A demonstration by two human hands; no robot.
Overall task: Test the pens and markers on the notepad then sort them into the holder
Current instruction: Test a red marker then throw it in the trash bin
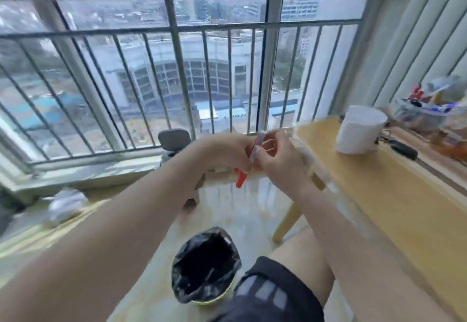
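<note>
The wooden table [384, 195] is running along the right, and a black-lined bin [204, 263] is sitting on the floor. Left of the table's edge, the left hand [225, 149] and right hand [280, 162] are meeting in mid-air, their fingers pinching a red-ended pen [240, 179].

The desk [379, 195] is pale wood with a smooth, matt top. The marker [255, 153] has a white barrel and a red end, both smooth plastic with a slight sheen. The paper roll [358, 132] is white, soft and matt. The floor [247, 210] is polished tile, glossy enough to mirror the window light. The bin bag [204, 261] is thin black plastic, crinkled and shiny. The railing [177, 28] is grey painted metal. The shorts [273, 291] are dark matt cloth.
</note>
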